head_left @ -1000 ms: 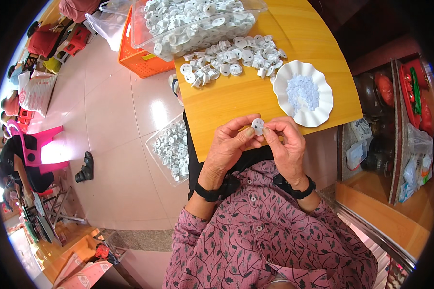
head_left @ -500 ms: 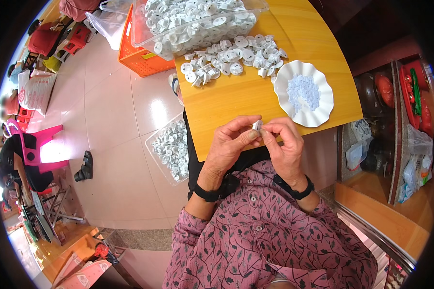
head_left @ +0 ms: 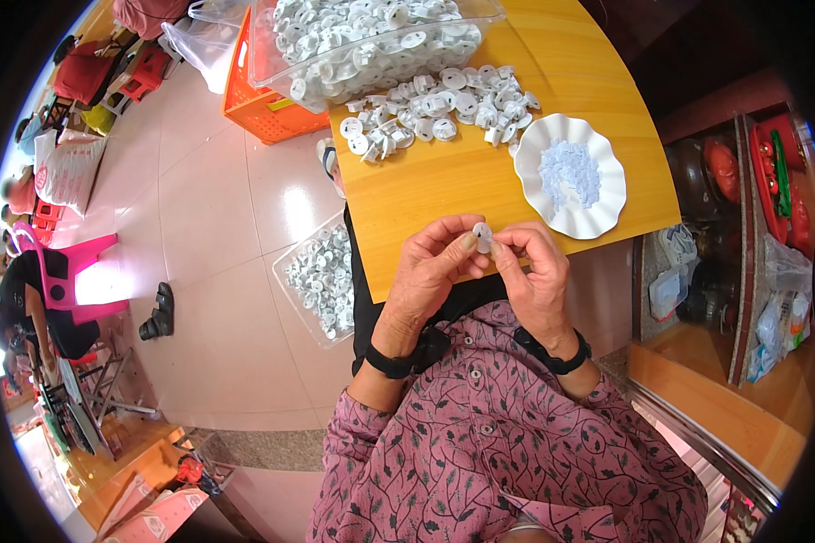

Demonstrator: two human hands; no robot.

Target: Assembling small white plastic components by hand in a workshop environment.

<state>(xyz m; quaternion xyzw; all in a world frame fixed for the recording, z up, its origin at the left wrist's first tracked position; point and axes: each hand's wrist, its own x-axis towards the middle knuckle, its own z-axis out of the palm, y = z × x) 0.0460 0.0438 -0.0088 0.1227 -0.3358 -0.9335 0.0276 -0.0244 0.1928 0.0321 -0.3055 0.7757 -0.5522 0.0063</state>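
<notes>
My left hand (head_left: 435, 267) and my right hand (head_left: 534, 271) meet over the near edge of the yellow wooden table (head_left: 444, 190). Both pinch one small white round plastic part (head_left: 483, 237) between thumbs and fingertips. Each wrist wears a black band. A loose heap of the same white parts (head_left: 435, 109) lies on the table farther out. A white scalloped plate (head_left: 607, 208) to the right holds tiny pale pieces (head_left: 570, 172).
A clear plastic bin (head_left: 371, 36) full of white parts sits at the table's far edge. Another clear tray of parts (head_left: 321, 276) lies on the tiled floor to my left. An orange crate (head_left: 263, 100) stands beyond it. Shelves with jars and packets (head_left: 743, 226) are on the right.
The white part has turned from flat-on to edge-on between my fingers, and both hands shifted slightly. Nothing else has moved.
</notes>
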